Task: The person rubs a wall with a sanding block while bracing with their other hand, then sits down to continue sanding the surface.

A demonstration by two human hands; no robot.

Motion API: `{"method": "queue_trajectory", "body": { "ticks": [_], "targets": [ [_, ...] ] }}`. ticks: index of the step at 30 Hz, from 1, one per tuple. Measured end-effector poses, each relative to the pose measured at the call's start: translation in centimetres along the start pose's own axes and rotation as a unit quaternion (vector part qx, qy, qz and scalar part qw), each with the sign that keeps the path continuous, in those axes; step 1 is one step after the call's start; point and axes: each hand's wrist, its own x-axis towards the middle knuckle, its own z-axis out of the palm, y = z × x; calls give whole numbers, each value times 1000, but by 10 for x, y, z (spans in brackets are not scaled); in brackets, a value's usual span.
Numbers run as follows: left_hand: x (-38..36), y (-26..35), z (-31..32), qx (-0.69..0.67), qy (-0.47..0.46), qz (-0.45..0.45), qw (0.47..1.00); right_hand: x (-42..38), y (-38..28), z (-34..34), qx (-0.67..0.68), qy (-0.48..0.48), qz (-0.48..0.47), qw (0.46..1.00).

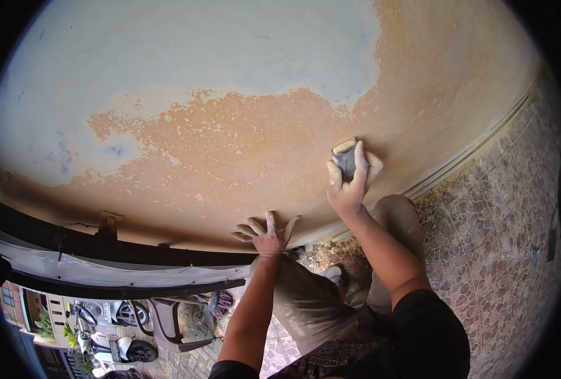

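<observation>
My right hand (354, 175) is closed round a small block (344, 158) wrapped in dark sheet, its light, wood-coloured end showing at the top. The block rests against the wall (274, 136), on an orange-tan area. Lower down and to the left, my left hand (268, 236) lies with its fingers spread on the wall near its edge, holding nothing. Pale dust covers the fingers of both hands. Pale grey paint (198, 44) covers the upper part of the wall, with a ragged, flaking border where the orange-tan surface begins.
Patterned floor tiles (482, 252) run along the wall's base at the right, with dust and crumbs near my knees. A dark beam (72, 240) borders the wall at the lower left. Beyond it are a brown chair (166, 322) and parked motorcycles (119, 347).
</observation>
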Motion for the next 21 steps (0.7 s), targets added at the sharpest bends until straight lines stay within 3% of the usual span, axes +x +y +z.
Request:
{"method": "queue_trajectory", "body": {
  "ticks": [4, 6, 10, 12, 14, 16, 18, 21],
  "targets": [
    [1, -1, -4, 20, -14, 6, 1000, -79, 14, -17, 8, -187, -195, 963],
    [5, -3, -3, 27, -14, 11, 999, -65, 8, -16, -8, -186, -214, 959],
    [4, 1, -9, 33, -18, 18, 999, 30, -15, -7, 6, 7, 5, 1000],
    [6, 1, -6, 17, -3, 24, 1000, 18, -10, -1, 37, 36, 37, 998],
    [8, 2, -9, 21, -4, 26, 999, -55, 16, -4, 45, -81, -88, 992],
    [6, -3, -7, 47, -13, 35, 998, -75, 5, -21, 33, -205, -193, 959],
    [3, -5, -6, 44, -22, 35, 998, -67, -4, -15, 21, -207, -185, 960],
    [4, -2, -6, 33, -11, 29, 999, 12, -15, -2, 70, -6, 34, 997]
  ]
}}
